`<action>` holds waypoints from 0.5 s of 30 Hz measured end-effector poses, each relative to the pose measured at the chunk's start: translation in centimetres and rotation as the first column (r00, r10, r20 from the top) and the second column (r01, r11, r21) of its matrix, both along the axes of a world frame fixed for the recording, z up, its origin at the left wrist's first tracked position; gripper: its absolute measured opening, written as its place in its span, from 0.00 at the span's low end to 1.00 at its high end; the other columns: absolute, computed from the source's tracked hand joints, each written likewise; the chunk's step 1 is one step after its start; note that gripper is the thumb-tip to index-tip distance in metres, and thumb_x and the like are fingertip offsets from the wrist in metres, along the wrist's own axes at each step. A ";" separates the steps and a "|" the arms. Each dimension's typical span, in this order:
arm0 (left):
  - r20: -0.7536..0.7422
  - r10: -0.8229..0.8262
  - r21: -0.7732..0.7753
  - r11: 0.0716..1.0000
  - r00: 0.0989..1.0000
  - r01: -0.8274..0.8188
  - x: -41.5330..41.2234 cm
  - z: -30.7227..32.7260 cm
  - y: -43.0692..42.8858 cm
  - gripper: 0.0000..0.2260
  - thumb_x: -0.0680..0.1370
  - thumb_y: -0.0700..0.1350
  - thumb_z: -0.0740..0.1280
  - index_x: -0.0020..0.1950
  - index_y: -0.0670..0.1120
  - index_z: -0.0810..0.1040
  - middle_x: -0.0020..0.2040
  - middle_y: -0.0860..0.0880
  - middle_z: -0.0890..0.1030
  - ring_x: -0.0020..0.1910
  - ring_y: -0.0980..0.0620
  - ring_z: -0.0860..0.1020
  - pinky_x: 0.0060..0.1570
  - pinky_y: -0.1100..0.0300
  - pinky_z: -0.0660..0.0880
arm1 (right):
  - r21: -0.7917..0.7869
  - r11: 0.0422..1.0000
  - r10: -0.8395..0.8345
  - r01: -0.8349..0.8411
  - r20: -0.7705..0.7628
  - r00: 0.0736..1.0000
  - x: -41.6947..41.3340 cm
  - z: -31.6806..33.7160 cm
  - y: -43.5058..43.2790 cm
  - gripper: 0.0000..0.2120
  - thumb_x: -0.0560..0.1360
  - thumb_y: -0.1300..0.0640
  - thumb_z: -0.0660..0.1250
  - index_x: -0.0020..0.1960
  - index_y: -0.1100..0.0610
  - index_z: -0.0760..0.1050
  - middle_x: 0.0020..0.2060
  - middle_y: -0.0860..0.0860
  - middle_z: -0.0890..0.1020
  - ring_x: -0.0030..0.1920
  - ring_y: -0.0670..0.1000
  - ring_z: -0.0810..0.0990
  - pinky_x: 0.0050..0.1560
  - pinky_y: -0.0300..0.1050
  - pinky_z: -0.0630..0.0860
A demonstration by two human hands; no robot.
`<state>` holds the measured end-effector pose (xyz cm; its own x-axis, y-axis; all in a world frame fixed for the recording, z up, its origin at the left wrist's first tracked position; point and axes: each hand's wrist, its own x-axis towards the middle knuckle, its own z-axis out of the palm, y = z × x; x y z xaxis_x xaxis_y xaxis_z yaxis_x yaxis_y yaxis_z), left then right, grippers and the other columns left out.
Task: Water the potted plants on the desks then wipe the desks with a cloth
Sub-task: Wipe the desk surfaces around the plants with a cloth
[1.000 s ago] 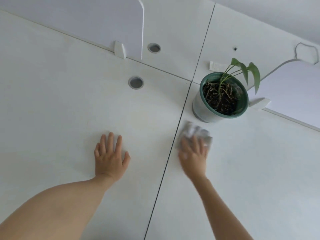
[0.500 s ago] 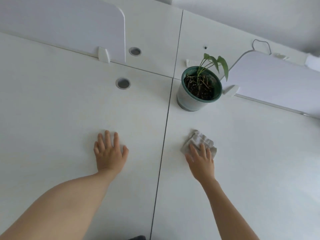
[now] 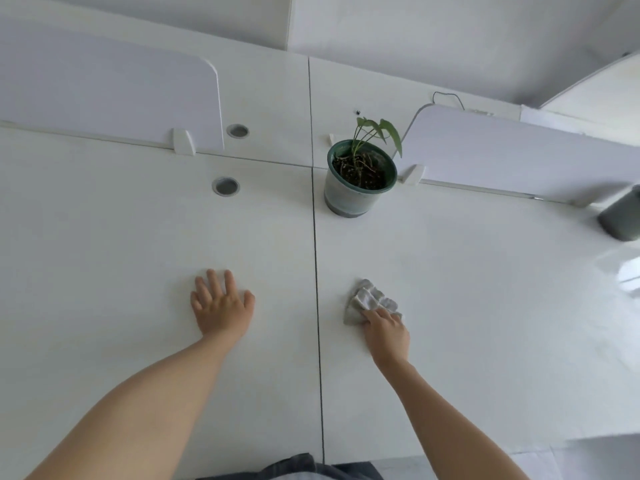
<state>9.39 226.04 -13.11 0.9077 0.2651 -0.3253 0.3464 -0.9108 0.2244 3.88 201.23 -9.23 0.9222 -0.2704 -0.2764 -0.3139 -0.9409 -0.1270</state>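
Note:
A small green plant in a green-rimmed grey pot (image 3: 356, 188) stands on the right white desk (image 3: 485, 306), close to the seam between the two desks. My right hand (image 3: 386, 332) presses a crumpled grey-white cloth (image 3: 369, 301) flat on the right desk, well in front of the pot. The fingers cover the cloth's near edge. My left hand (image 3: 221, 304) lies flat on the left desk (image 3: 104, 271), fingers spread, holding nothing.
White divider panels (image 3: 110, 95) stand along the back of both desks. Two round cable holes (image 3: 225, 186) sit in the left desk area. A dark grey container (image 3: 621, 216) is cut off at the right edge. The desks' front edge is near my body.
My right hand has drawn the cloth back toward me, away from the pot. My view has pulled back and tilted, bringing the grey container into sight. The left hand has stayed put.

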 end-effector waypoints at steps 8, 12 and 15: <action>-0.122 -0.145 0.035 0.988 0.982 0.151 0.0 1.0 1.5 0.31 0.78 0.61 0.48 0.77 0.48 0.46 0.78 0.43 0.44 0.76 0.40 0.44 0.73 0.49 0.47 | 0.422 0.864 -0.398 0.274 0.242 0.885 -4.5 3.5 1.9 0.13 0.75 0.63 0.59 0.55 0.56 0.78 0.50 0.53 0.82 0.47 0.56 0.78 0.40 0.42 0.66; -0.114 -0.165 -0.068 0.985 0.980 0.158 0.4 2.7 2.6 0.29 0.78 0.62 0.48 0.73 0.46 0.60 0.76 0.40 0.57 0.73 0.39 0.55 0.70 0.48 0.56 | 0.565 0.783 -0.457 0.260 0.239 0.857 -6.7 4.6 2.8 0.12 0.74 0.63 0.60 0.53 0.55 0.78 0.43 0.52 0.82 0.44 0.55 0.79 0.42 0.46 0.73; 0.142 -0.055 -0.223 0.971 0.988 0.086 -1.7 4.4 3.4 0.21 0.80 0.54 0.54 0.60 0.41 0.76 0.64 0.38 0.74 0.65 0.38 0.68 0.61 0.49 0.65 | 0.644 0.729 -0.467 0.232 0.221 0.856 -8.6 4.9 2.2 0.10 0.74 0.62 0.62 0.52 0.55 0.79 0.38 0.49 0.81 0.40 0.51 0.78 0.41 0.44 0.74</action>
